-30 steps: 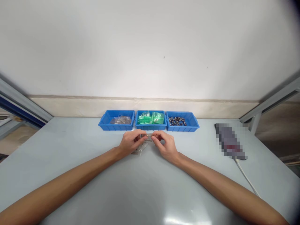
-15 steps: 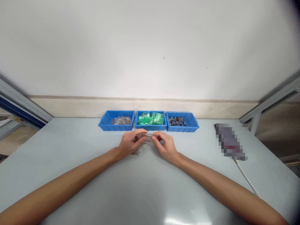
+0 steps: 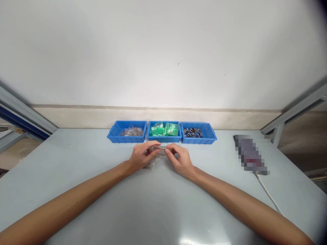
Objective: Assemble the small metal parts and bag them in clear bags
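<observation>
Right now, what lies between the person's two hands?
The head view shows a thin metallic-looking piece bridging the gap, pinched by the left hand and right hand.

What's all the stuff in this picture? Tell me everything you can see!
plastic trays: three, blue, in a row at the table's far edge
small-parts bag: one, clear, in the left tray
bags: two, green, in the middle tray
metal parts: many, dark and silvery, in the right tray
loose bag: one, clear, on the table under the hands
blurred object: one, greyish, on the table's right side
cable: one, white, running from the blurred object
table: one, pale grey, under everything
wall: one, white, behind the table
small part: one, silvery, held between both hands
left hand: one, pinching the small part
right hand: one, pinching the small part
</observation>
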